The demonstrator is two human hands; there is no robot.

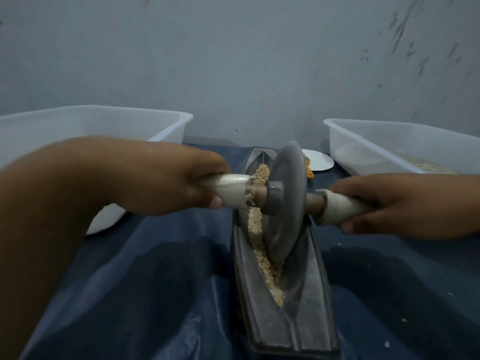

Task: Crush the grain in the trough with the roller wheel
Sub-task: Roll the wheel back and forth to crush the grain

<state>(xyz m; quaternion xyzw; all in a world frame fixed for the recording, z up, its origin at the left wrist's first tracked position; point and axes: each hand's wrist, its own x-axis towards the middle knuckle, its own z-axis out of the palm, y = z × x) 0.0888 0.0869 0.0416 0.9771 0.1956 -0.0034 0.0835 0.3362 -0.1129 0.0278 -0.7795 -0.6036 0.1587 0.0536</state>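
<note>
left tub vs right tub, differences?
The left tub shows no contents from this angle; the right tub holds pale grain-like material at its right end. The left tub sits nearer the camera, partly hidden by the left hand; the right tub is unobstructed. Both are white, translucent, rectangular plastic.

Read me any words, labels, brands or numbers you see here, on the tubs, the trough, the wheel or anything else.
None: nothing readable shows in this view.
Left tub, right tub: plain, no label visible.
Trough, roller wheel: bare metal, no marking visible.
Marks on the wall: scuffs, not writing.
</note>
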